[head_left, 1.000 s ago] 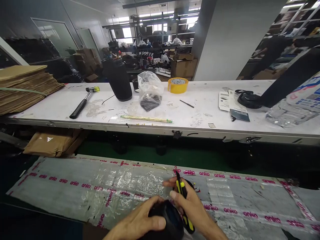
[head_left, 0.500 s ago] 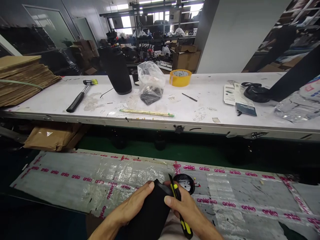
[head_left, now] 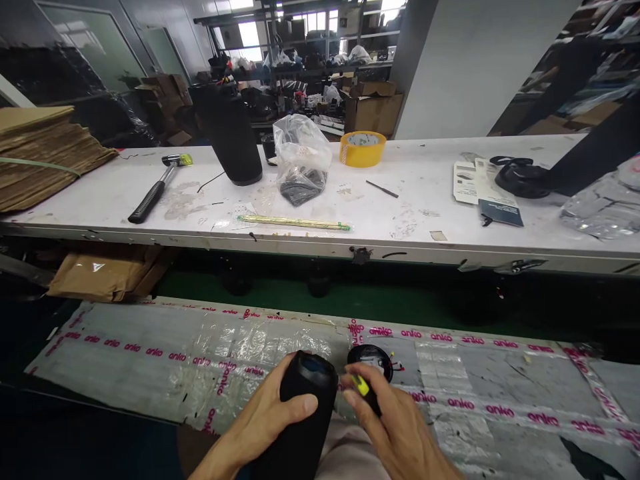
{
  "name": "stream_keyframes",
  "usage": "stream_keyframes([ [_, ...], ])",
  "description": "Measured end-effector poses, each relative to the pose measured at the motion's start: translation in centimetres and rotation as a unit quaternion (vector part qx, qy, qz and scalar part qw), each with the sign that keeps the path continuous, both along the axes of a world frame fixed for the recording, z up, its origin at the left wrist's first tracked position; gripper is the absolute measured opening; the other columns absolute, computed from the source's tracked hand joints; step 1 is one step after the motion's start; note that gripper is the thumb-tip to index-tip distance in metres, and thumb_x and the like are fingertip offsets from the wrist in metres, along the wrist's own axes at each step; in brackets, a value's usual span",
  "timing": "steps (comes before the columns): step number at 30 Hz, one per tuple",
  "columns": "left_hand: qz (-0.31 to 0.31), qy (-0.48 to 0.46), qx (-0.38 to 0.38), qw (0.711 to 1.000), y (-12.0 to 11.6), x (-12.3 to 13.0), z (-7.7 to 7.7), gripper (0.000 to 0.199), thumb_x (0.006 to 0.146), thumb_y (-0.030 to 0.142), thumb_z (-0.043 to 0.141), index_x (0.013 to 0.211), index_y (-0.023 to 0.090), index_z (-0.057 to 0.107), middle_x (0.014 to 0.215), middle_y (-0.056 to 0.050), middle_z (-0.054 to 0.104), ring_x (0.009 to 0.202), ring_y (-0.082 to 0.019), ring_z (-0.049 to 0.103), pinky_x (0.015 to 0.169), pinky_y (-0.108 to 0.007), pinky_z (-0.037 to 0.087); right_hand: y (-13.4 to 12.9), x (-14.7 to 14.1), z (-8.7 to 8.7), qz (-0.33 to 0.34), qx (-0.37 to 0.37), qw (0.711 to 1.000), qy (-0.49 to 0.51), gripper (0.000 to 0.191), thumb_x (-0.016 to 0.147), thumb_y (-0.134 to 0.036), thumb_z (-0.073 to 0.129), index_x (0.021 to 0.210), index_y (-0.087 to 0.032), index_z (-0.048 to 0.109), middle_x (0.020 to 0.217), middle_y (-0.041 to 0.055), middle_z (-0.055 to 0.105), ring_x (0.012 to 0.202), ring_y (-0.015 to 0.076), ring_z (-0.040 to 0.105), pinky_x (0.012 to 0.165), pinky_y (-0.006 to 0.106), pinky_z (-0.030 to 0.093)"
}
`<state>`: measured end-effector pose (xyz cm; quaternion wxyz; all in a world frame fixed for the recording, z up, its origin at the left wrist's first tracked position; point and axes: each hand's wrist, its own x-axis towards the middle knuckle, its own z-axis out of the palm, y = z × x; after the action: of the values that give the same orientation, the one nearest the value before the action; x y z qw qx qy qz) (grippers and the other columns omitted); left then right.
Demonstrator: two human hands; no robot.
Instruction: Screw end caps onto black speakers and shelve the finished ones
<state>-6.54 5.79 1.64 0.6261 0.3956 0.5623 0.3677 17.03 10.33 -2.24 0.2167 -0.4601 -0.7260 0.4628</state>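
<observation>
My left hand (head_left: pixel 265 413) is wrapped round a black cylindrical speaker body (head_left: pixel 313 433), thumb across its front. Its open upper end, with a smooth rim and a dark hollow, tilts away from me above my lap. Just to the right, apart from the rim, my right hand (head_left: pixel 395 420) is closed on a black and yellow utility knife (head_left: pixel 369 395). Most of the knife is hidden by the fingers, and its blade cannot be made out. Behind the right hand lies a round black part (head_left: pixel 369 357) with small red and yellow wires, on the taped low surface (head_left: pixel 280 333).
On the white bench (head_left: pixel 210 207) ahead are a hammer (head_left: pixel 157 193), another black cylinder (head_left: pixel 233 140), a plastic bag with dark contents (head_left: pixel 301 160), a yellow tape roll (head_left: pixel 363 148) and a thin wrapped bundle (head_left: pixel 295 222). Stacked cardboard (head_left: pixel 45 160) stands left, a clear bottle (head_left: pixel 605 207) right.
The right hand has moved from the speaker's rim to its right, turning the knife. The speaker body has tipped so its open end shows, and the left thumb now lies across its front.
</observation>
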Motion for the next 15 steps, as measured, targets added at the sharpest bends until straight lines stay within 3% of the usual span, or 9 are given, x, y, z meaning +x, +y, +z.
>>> stream_keyframes([
  [3, 0.005, 0.008, 0.001, 1.0, -0.5, -0.1, 0.0, 0.056, 0.083, 0.054, 0.079, 0.127, 0.022, 0.062, 0.122, -0.008, 0.072, 0.117, -0.035, 0.064, 0.101, -0.044, 0.05, -0.3, 0.0, 0.8, 0.088, 0.2, 0.976, -0.023, 0.029, 0.113, -0.043, 0.036, 0.129, -0.03, 0.056, 0.109, 0.0023, 0.079, 0.091, 0.0213, 0.078, 0.074, 0.031, 0.059],
  [6, 0.01, 0.02, 0.0, 1.0, -0.8, -0.1, 0.1, 0.063, 0.083, 0.054, 0.08, 0.131, 0.023, 0.056, 0.123, -0.008, 0.071, 0.119, -0.035, 0.063, 0.103, -0.045, 0.048, -0.1, -0.4, 2.0, 0.113, 0.319, 0.937, -0.084, 0.032, 0.115, -0.039, 0.025, 0.122, -0.027, 0.054, 0.091, 0.0014, 0.078, 0.072, 0.0211, 0.077, 0.058, 0.031, 0.053],
  [10, 0.006, 0.039, -0.011, 0.999, -0.9, 0.0, 0.4, 0.07, 0.083, 0.055, 0.08, 0.138, 0.024, 0.05, 0.127, -0.008, 0.069, 0.124, -0.035, 0.061, 0.107, -0.045, 0.046, 0.1, -0.9, 2.8, 0.14, 0.352, 0.917, -0.122, 0.029, 0.115, -0.035, 0.026, 0.12, -0.025, 0.053, 0.076, -0.0007, 0.072, 0.063, 0.0211, 0.073, 0.051, 0.031, 0.044],
  [13, 0.003, 0.05, -0.016, 0.999, -1.0, -0.1, 0.6, 0.07, 0.084, 0.055, 0.079, 0.14, 0.026, 0.049, 0.133, -0.008, 0.067, 0.127, -0.035, 0.06, 0.11, -0.046, 0.044, 0.1, -0.8, 2.6, 0.166, 0.347, 0.911, -0.146, 0.011, 0.109, -0.028, 0.047, 0.118, -0.024, 0.052, 0.077, -0.0009, 0.071, 0.065, 0.0215, 0.073, 0.052, 0.032, 0.042],
  [15, 0.003, 0.062, -0.015, 0.998, -1.0, -0.1, 0.7, 0.071, 0.083, 0.055, 0.08, 0.14, 0.026, 0.05, 0.133, -0.008, 0.068, 0.128, -0.036, 0.059, 0.109, -0.046, 0.044, 0.1, -0.7, 2.4, 0.186, 0.348, 0.905, -0.161, 0.015, 0.103, -0.024, 0.058, 0.117, -0.024, 0.052, 0.079, -0.0004, 0.072, 0.067, 0.0221, 0.073, 0.053, 0.033, 0.041],
])
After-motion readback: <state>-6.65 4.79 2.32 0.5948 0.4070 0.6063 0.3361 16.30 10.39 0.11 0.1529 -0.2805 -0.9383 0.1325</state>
